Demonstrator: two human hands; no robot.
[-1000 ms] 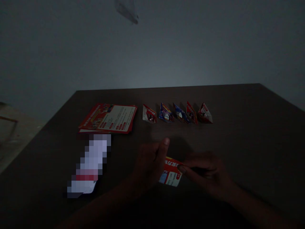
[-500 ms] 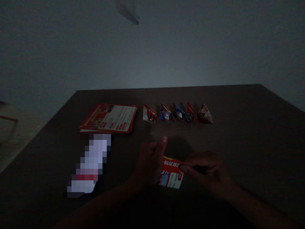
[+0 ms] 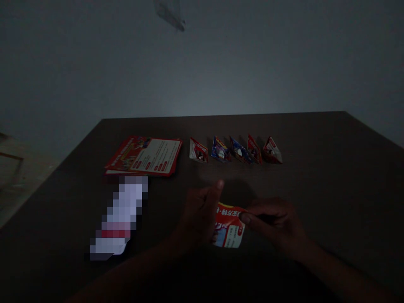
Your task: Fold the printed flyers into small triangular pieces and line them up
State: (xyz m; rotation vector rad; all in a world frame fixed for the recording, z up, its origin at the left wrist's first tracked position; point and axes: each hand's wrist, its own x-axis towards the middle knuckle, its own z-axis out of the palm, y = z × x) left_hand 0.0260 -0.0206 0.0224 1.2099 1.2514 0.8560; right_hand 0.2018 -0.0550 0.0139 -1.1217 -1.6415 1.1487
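A red and white printed paper (image 3: pixel 229 227) is held between my two hands above the front middle of the table. My left hand (image 3: pixel 202 214) is wrapped round its left side, thumb pointing up, and hides that part of it. Thumb and fingers of my right hand (image 3: pixel 274 225) pinch the paper's upper right corner. Beyond my hands stand several small folded paper pieces in a row, among them a red and white one (image 3: pixel 198 150), a blue one (image 3: pixel 220 150) and a white and red one at the right end (image 3: pixel 273 150).
On the dark table (image 3: pixel 328 181), a stack of printed red and white sheets (image 3: pixel 151 155) lies at the back left. Nearer, a bright blurred-out object (image 3: pixel 121 214) lies left of my hands. Behind the table rises a grey wall (image 3: pixel 252 54).
The paper and the fingers of both hands have shifted very slightly up and to the right. Both hands still hold the paper.
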